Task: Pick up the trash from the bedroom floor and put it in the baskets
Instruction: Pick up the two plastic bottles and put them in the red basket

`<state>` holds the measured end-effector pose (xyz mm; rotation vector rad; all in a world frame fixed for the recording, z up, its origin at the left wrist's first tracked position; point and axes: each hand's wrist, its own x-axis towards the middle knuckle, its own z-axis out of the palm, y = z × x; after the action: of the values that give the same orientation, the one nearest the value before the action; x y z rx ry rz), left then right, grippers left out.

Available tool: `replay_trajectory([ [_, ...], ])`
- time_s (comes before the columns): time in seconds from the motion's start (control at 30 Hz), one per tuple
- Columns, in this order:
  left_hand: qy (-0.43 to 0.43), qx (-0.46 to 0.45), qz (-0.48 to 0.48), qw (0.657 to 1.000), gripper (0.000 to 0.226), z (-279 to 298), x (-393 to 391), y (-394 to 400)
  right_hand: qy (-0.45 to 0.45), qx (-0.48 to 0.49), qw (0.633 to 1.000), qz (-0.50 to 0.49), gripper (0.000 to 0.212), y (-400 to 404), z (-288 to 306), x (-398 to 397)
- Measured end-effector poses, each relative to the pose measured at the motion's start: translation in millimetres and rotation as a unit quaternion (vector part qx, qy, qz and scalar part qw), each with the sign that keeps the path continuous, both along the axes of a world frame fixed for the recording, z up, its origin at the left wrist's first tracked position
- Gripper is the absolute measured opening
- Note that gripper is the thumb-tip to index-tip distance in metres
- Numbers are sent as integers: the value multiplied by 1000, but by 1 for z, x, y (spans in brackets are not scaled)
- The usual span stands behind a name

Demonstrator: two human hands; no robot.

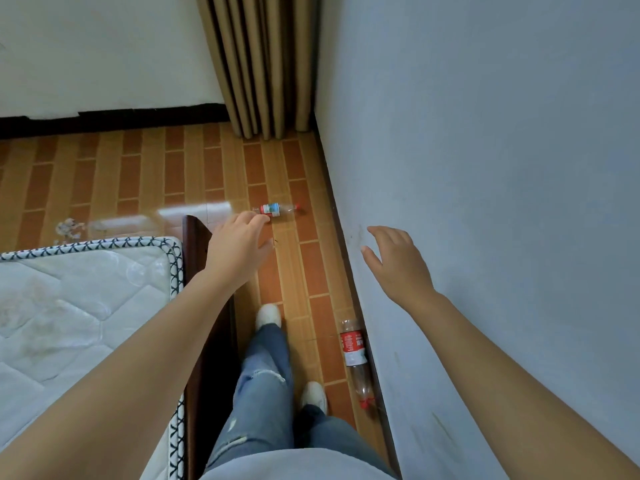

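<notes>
Head view, from my left across: the white quilted mattress [69,306] with its black-and-white piped edge fills the lower left, its dark wooden bed frame [194,237] beside me, and a small patch of crumpled pale litter [69,228] lies on the brown brick-pattern tiled floor [138,174] beyond the mattress corner. My left hand [239,242] reaches forward with fingers loosely spread, its grip empty. Just past its fingertips in this view, though down on the floor and not touched, lies the small clear plastic bottle with a red-and-white label and red cap [277,209], on its side, long axis running left to right, cap toward the wall. I judge this bottle the next pick, and my left hand is the nearer one. Further right and close by my feet, a larger clear plastic bottle with a red label [353,351] lies along the skirting of the pale blue wall [502,168], cap toward me. My right hand [398,265] hangs in front of that wall, fingers relaxed and apart, its grip empty too. No basket is in sight.
</notes>
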<state>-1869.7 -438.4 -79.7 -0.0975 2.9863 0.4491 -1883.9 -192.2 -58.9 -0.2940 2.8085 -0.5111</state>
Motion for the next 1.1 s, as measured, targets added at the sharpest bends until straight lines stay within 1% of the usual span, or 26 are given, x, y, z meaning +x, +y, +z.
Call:
replay_trajectory([
  [0.13,8,4,-10,1000,41,-15,-62,-22,5,-17,1000,-1,46,-24,-16,-53],
  [0.27,-4,10,-30,999,42,-41,-126,-39,17,-38,999,-30,46,-47,-35,-106],
  [0.4,-7,-1,-52,999,41,-81,-179,-55,21,-38,998,-39,47,-64,-68,-151],
  [0.5,-7,-14,-57,998,42,-122,-207,-63,27,-34,998,-42,48,-69,-108,-178],
  [0.63,-25,-29,-75,996,44,-203,-236,-69,13,-20,999,-34,49,-72,-192,-206],
  [0.77,-33,-42,-67,996,46,-297,-258,-75,-2,-1,1000,-7,51,-77,-301,-223],
  [0.93,-39,-66,-62,995,52,-428,-274,-81,-24,18,999,27,54,-86,-439,-234],
  [1.1,-56,-81,-52,994,58,-550,-281,-86,-64,38,995,64,59,-98,-572,-239],
])
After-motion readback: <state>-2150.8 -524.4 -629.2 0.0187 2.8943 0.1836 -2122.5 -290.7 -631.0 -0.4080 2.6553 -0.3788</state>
